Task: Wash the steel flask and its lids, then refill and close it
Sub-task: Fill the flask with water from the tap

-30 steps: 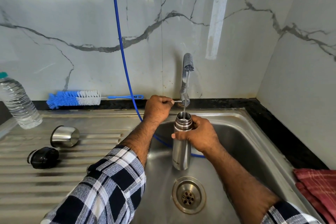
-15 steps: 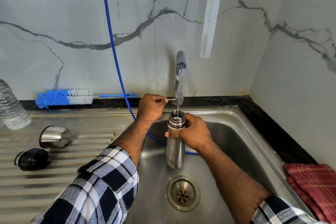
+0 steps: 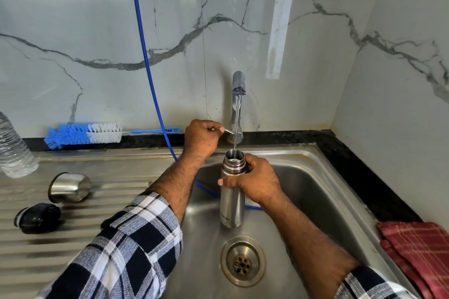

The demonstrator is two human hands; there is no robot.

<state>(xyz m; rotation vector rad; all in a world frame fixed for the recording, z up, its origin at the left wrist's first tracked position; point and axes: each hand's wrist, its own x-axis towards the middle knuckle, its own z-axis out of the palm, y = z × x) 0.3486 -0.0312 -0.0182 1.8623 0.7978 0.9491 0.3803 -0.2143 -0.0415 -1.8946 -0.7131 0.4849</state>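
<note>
- Nearest to us in the sink point(image 3: 315, 189) is the drain point(image 3: 242, 261), and just behind it we hold the steel flask point(image 3: 232, 192) with our right hand point(image 3: 257, 182). The fingers are curled around its upper body, just under the threaded neck, and the thumb lies across the front.
- The flask stands upright. Its long axis is vertical, its open mouth points up to the tap spout point(image 3: 239, 85), and its base is low in the basin; we cannot tell if it touches the bottom.
- The thin stream of water point(image 3: 235, 128) falls into the mouth. We judge that the flask can overflow if we do not close the tap in time, because the level inside is not visible from here.
- If the wet steel slips in our hand or tilts, the stream will probably miss the narrow mouth and splash.
- Our left hand point(image 3: 201, 133) is behind, at the tap lever point(image 3: 228, 131). Its fingers are curled and pinch the thin lever. A too strong turn could make the water shoot out.
- On the draining board at the left lie the steel cup lid point(image 3: 69, 187) and the black inner lid point(image 3: 37, 217), both on their sides. We think they could roll.
- Farthest, at the wall, lies the bottle brush point(image 3: 83, 132).
</note>
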